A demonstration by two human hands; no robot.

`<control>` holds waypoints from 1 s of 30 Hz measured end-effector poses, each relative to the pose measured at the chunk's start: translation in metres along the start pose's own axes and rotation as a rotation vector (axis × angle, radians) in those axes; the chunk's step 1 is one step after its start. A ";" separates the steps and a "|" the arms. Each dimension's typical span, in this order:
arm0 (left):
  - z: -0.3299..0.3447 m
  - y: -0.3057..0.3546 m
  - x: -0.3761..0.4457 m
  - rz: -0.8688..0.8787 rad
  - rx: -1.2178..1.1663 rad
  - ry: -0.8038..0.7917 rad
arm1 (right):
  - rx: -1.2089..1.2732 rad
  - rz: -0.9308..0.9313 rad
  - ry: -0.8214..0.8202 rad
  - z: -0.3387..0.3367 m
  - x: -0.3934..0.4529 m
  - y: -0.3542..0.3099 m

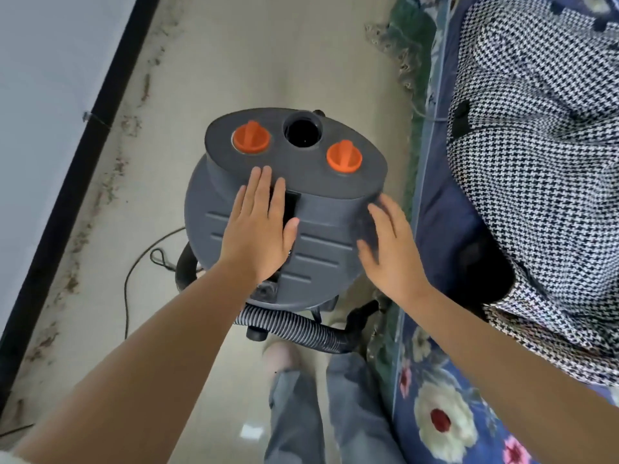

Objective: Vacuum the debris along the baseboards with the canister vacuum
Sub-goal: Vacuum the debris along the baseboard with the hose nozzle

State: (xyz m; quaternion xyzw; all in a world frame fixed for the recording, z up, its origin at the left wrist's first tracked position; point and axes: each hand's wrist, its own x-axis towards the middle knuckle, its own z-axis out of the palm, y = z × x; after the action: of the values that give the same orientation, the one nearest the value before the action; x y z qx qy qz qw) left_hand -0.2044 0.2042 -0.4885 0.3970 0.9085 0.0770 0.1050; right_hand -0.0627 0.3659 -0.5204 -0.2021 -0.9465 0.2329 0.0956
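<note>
A grey canister vacuum [321, 242] stands on the pale floor in the middle of the view, with two orange knobs [251, 137] and an open round port [303, 128] on its top. My left hand [258, 226] lies flat with straight fingers on the lid, over a dark recess. My right hand [392, 249] rests with spread fingers against the lid's right side and looks blurred. The ribbed hose [294, 321] curls out under the canister's near side. Brown debris [114, 182] lies scattered along the black baseboard [77, 182] at the left.
A thin black cord [134, 272] loops on the floor left of the vacuum. A bed with a blue floral cover [438, 413] and a houndstooth cloth [542, 182] fills the right side. My legs in grey trousers [301, 413] stand just behind the vacuum.
</note>
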 end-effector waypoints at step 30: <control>0.052 -0.059 -0.132 0.573 0.071 0.113 | 0.169 -0.035 0.052 0.057 -0.128 -0.058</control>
State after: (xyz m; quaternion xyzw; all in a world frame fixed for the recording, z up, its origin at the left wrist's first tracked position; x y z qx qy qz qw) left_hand -0.1450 0.0700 -0.5348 0.6359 0.7659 0.0936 0.0140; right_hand 0.0175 0.2418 -0.5536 -0.1827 -0.9239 0.3052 0.1407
